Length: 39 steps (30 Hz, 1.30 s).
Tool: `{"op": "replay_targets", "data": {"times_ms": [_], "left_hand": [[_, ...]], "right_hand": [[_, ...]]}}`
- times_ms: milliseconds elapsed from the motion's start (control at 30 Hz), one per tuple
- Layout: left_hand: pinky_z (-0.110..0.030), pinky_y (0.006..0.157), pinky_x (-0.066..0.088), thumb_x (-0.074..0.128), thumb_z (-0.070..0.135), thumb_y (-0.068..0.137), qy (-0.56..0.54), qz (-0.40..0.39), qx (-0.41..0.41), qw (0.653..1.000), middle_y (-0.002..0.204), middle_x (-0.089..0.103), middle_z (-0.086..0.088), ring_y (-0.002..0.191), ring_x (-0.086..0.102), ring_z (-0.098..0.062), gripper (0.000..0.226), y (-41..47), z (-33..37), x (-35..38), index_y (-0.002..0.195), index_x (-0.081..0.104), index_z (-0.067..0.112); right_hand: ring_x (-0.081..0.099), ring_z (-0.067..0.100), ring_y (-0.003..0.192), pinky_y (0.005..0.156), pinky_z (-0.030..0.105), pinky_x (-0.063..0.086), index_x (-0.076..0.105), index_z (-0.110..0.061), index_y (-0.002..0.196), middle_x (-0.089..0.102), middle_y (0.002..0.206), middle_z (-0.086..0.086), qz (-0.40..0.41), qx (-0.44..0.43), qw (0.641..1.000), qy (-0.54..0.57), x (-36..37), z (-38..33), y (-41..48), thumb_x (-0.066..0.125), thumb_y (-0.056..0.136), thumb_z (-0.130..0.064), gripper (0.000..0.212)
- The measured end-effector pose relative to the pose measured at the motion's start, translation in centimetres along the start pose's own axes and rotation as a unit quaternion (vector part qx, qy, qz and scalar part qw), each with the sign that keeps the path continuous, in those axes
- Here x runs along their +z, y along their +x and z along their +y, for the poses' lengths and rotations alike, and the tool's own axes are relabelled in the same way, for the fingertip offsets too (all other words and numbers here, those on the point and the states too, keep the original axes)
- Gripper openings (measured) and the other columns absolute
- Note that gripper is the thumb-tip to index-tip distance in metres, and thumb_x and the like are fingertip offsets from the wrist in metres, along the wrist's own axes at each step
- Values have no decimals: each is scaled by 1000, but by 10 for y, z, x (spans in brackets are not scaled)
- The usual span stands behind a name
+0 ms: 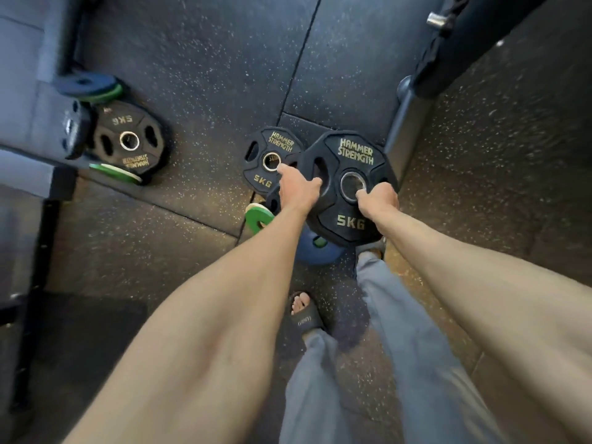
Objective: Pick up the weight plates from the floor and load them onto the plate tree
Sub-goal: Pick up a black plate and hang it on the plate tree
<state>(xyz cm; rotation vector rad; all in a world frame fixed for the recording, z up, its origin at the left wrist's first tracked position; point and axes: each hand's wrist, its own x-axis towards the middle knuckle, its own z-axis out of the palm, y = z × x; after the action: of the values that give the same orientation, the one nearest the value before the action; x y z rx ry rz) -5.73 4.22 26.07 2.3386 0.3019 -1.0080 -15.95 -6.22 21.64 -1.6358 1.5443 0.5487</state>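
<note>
5 kg plate (350,222), held up over another 5 kg plate (261,182) lying flat: rigid, rubber-coated, moderately heavy; left hand (299,190) hooks one grip slot, right hand (378,200) grips the opposite side, so likely secure.

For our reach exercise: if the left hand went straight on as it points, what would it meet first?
Probably the 5 kg plate lying on the floor, near its steel centre ring; depth between it and the left hand is unclear.
</note>
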Motion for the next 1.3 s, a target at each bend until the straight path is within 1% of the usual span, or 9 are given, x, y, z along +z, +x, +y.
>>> {"op": "replay_targets", "data": {"times_ms": [133, 267, 367, 567, 800, 900, 1000, 1100, 1300], "left_hand": [[-44, 90, 55, 78, 27, 58, -40, -3, 23, 999, 114, 63, -17, 104, 64, -31, 70, -81, 10, -36, 115, 47, 2], [-39, 80, 59, 77, 24, 49, -53, -18, 63, 996, 99, 65, -8, 90, 66, -25, 61, -172, 28, -64, 102, 52, 8], [-38, 76, 58, 75, 20, 56, -42, -29, 119, 992, 97, 62, -7, 89, 65, -25, 52, -244, 43, -77, 100, 49, 9], [-34, 79, 53, 74, 18, 71, -3, -58, 233, 971, 99, 60, -5, 90, 59, -21, 45, -357, 90, -80, 109, 51, 11], [-29, 63, 50, 75, 20, 72, -42, -110, 318, 941, 91, 61, -2, 84, 63, -17, 41, -445, 182, -48, 104, 50, 12], [-37, 71, 60, 76, 21, 66, -84, -124, 364, 919, 84, 64, 1, 79, 69, -16, 36, -489, 248, -23, 91, 49, 18], [-34, 72, 56, 77, 22, 69, -108, -124, 412, 896, 79, 57, 6, 72, 61, -9, 37, -531, 314, 1, 91, 49, 14], [-38, 74, 57, 78, 29, 64, -120, -116, 462, 871, 81, 62, 1, 80, 65, -19, 41, -561, 381, 28, 93, 54, 12], [-36, 74, 53, 78, 23, 70, -169, -95, 543, 817, 87, 60, 1, 82, 62, -17, 37, -617, 494, 62, 89, 46, 20]], "right_hand": [[55, 39, 125, 105, 45, 45, 61, -2, 126, 60, 134, 19, 18, 5, 999, 30, -56, 15, -99, 62, 88, -37, 52], [57, 37, 124, 101, 40, 46, 63, -3, 125, 62, 133, 16, 52, 20, 997, 57, -113, 37, -195, 61, 92, -39, 49], [58, 36, 123, 95, 37, 47, 62, 0, 126, 62, 132, 16, 77, 33, 992, 91, -148, 59, -256, 62, 93, -40, 51], [56, 35, 125, 96, 39, 47, 59, 0, 129, 61, 134, 17, 135, 65, 970, 193, -228, 98, -333, 62, 95, -41, 53], [61, 35, 116, 91, 39, 48, 61, -3, 119, 65, 124, 14, 215, 70, 932, 282, -355, 119, -362, 65, 94, -39, 44], [60, 35, 118, 97, 41, 48, 61, -4, 120, 65, 125, 13, 260, 53, 911, 316, -431, 121, -363, 65, 94, -36, 41], [56, 37, 123, 106, 47, 44, 60, -3, 124, 62, 131, 16, 304, 34, 890, 337, -506, 121, -358, 63, 93, -39, 47], [57, 36, 123, 106, 46, 44, 60, -2, 123, 62, 130, 16, 348, 8, 870, 348, -579, 121, -348, 62, 94, -38, 47], [57, 37, 120, 102, 47, 47, 60, 2, 120, 64, 125, 17, 412, -67, 827, 376, -707, 108, -328, 64, 92, -37, 48]]}}
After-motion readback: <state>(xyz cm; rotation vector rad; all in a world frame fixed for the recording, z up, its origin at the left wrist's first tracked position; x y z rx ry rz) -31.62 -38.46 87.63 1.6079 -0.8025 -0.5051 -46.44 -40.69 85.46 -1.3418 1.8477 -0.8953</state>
